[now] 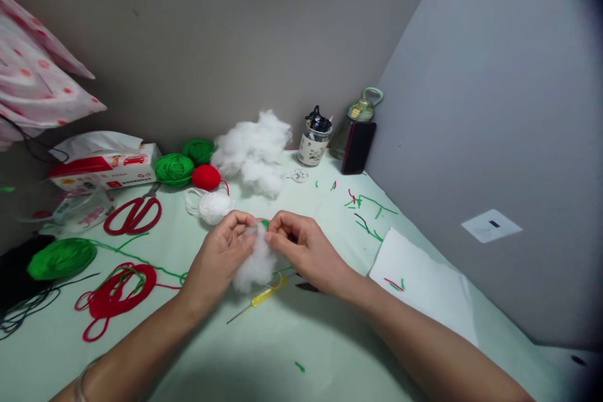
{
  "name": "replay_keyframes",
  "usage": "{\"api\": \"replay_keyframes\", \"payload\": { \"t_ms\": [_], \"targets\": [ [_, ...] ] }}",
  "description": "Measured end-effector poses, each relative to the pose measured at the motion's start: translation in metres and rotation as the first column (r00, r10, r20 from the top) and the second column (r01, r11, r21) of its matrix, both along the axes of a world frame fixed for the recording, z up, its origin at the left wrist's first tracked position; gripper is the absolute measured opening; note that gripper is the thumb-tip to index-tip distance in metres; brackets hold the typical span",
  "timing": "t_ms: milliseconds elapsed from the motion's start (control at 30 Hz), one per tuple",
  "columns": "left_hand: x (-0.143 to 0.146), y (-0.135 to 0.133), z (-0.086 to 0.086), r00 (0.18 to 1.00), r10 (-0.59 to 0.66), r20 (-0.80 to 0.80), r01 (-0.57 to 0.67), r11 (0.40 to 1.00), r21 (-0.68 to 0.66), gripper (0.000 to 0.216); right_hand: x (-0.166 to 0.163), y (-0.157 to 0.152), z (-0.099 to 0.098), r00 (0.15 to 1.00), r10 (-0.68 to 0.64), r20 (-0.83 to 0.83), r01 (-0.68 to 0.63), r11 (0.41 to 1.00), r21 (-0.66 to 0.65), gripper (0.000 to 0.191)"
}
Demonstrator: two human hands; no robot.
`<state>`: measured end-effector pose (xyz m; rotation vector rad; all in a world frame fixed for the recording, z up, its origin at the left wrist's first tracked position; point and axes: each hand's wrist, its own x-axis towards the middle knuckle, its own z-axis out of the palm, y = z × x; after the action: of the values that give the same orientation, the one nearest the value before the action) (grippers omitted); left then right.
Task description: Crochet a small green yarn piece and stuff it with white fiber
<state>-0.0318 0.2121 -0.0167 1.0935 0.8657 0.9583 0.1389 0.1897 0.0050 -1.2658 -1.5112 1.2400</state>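
A tuft of white fibre stuffing [257, 264] hangs between my two hands at the middle of the table. My left hand [228, 245] is closed, its thumb and fingers pinching the tuft from the left. From the other side my right hand [299, 242] is closed too, thumb and forefinger at the tuft's upper edge. A small green piece [265, 224] peeks out between the fingertips; most of it is hidden. Beneath the hands lies a crochet hook with a yellow handle [268, 293], and a dark pointed object [308, 287] sits partly behind my right hand.
Red-handled scissors [133, 216], green yarn [174, 169], a red yarn ball [206, 177] and red yarn loops [120, 292] lie left. Behind are a stuffing heap [254, 147], pen jar [313, 146], bottle [360, 110] and phone [358, 147]. A white sheet [424, 282] lies right.
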Motion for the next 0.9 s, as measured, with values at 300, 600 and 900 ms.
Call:
{"api": "replay_keyframes", "payload": {
  "t_ms": [300, 600, 900],
  "targets": [
    [0.004, -0.008, -0.001, 0.985, 0.146, -0.089, -0.126, 0.972, 0.198, 0.021, -0.008, -0.012, -0.001, 0.998, 0.061, 0.011, -0.061, 0.998, 0.008, 0.009],
    [0.001, -0.012, 0.008, 0.996, -0.036, -0.087, 0.041, 0.997, 0.062, 0.021, -0.001, 0.003, -0.006, 0.985, -0.147, 0.095, 0.140, 0.987, 0.084, 0.014],
    [0.001, -0.004, 0.005, 0.997, -0.065, -0.048, 0.067, 0.997, 0.026, 0.028, 0.004, -0.002, 0.007, 0.978, -0.041, 0.204, 0.023, 0.995, 0.092, 0.016]
  ]
}}
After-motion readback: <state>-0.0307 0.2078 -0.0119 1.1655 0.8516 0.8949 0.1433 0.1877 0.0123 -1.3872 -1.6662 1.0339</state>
